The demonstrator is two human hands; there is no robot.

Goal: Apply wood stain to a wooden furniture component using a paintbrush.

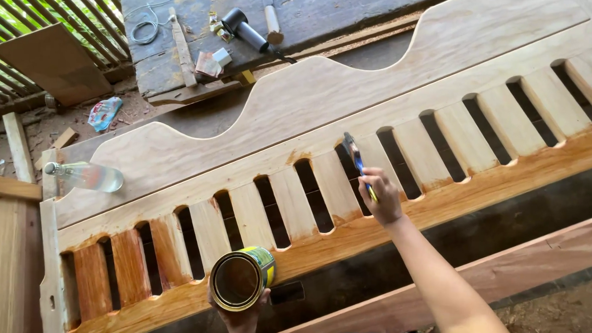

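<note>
Paintbrush (356,164), blue-handled, sits pinched in the right hand (382,198), its bristles resting on a pale slat of the wooden headboard panel (352,89) just beyond the knuckles; the left hand (241,316) is wrapped around an open tin of varnish (240,278), held tilted toward the wearer at the panel's near edge. Staining appears to be under way, judged from the colour: slats far to the left of the tin are already amber, as is the lower rail running under both hands, while slats around and right of the brush remain bare; the stroke in hand looks like coating one slat, and the following move would call for steady bristles along the slat edges without dripping through the dark slots between. Beyond the left hand a clear plastic bottle (86,176) lies on the panel, well apart; farther off, a workbench (329,11) carries a power tool (243,30) and white cord (144,27). Open room lies along the curved upper board, free of clutter beyond the brush.
</note>
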